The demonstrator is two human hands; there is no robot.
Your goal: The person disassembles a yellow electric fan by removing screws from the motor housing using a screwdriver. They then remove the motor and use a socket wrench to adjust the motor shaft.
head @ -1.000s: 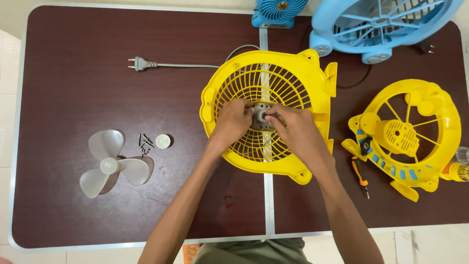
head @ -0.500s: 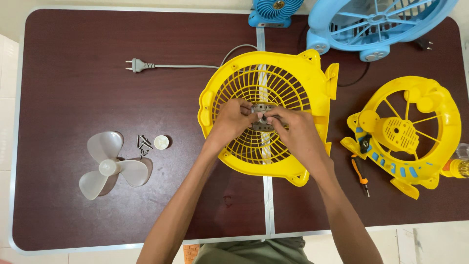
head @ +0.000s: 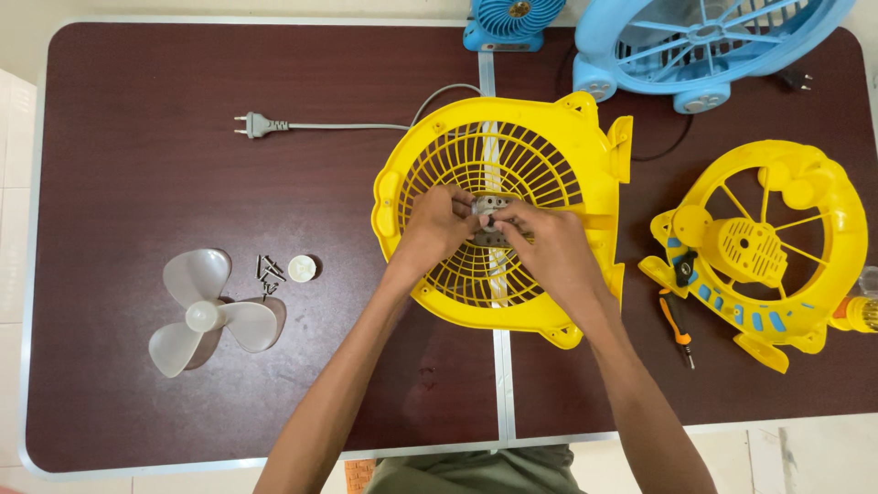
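Both hands meet at the centre of a yellow fan grille (head: 512, 165) lying flat on a dark brown table (head: 137, 119): left hand (head: 437, 224) and right hand (head: 547, 249) apparently pinch the small grey motor (head: 489, 218) between fingertips.

From my feed I see two bare forearms running up from the bottom edge, no sleeves on either as far as they show. The left hand (head: 437, 229) and right hand (head: 547, 252) wear no gloves, and I see no rings or watch. Below them shows a strip of olive-green cloth garment (head: 476, 471).
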